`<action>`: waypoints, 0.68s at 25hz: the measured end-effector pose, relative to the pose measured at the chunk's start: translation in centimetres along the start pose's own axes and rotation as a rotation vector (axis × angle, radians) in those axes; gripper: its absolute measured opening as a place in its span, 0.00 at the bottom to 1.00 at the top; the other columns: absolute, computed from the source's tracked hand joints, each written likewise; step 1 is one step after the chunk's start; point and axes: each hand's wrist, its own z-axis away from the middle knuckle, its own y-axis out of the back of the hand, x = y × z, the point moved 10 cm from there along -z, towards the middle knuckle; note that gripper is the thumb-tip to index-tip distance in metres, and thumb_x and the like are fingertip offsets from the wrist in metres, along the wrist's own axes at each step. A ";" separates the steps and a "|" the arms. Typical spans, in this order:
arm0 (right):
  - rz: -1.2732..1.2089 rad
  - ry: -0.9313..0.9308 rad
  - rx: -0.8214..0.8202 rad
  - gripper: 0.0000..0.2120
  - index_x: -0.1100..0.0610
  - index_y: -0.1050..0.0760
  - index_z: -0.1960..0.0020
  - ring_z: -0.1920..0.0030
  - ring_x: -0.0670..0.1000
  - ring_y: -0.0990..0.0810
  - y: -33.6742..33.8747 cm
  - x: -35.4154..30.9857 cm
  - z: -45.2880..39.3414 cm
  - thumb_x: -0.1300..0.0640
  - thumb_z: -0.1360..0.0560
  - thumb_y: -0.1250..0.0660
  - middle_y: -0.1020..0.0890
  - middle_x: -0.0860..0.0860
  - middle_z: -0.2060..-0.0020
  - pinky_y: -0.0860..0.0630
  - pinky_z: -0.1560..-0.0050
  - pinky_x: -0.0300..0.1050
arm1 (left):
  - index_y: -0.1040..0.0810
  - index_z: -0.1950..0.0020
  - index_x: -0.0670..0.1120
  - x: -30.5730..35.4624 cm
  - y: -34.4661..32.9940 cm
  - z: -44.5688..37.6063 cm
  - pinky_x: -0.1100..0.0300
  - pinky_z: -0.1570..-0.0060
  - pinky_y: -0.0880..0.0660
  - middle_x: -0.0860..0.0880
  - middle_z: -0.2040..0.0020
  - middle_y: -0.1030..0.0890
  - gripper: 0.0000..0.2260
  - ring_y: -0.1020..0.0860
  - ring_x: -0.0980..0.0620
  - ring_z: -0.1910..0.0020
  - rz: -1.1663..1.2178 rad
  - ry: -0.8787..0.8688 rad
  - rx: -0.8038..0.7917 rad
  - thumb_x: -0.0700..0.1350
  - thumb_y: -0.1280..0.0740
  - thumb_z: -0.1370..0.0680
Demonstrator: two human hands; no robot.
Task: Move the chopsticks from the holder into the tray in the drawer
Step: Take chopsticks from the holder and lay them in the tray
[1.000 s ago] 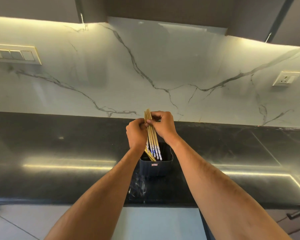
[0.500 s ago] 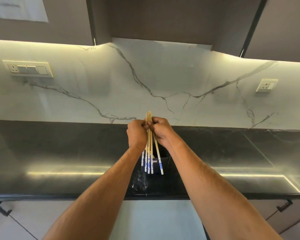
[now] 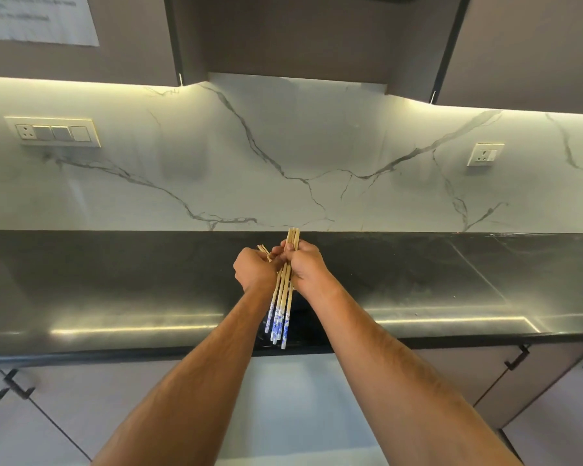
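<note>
Chopsticks, pale bamboo with blue-patterned tips (image 3: 281, 307), gripped between left hand (image 3: 254, 268) and right hand (image 3: 305, 263), tips pointing down toward me, drawer unseen.

I see open black countertop (image 3: 115, 284) stretching left and right of my hands, with the marble backsplash (image 3: 283, 146) closing the far side and overhead cabinets (image 3: 300, 35) limiting any upward reach.

Black countertop (image 3: 115, 284), marble backsplash (image 3: 283, 146), wall sockets (image 3: 53, 132)

The black bench (image 3: 418, 284) ran along the marble wall; a dark holder (image 3: 303, 326), mostly hidden, stood near its front edge.
</note>
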 end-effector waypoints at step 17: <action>0.535 0.157 -0.194 0.18 0.51 0.31 0.33 0.52 0.46 0.17 1.5 -1.2 6.9 0.46 0.19 0.34 0.15 0.52 0.50 0.20 0.54 0.45 | 0.21 0.41 0.35 -2.6 -2.5 7.1 0.47 0.46 0.18 0.39 0.50 0.17 0.09 0.17 0.45 0.52 0.623 0.222 -0.464 0.36 0.38 0.17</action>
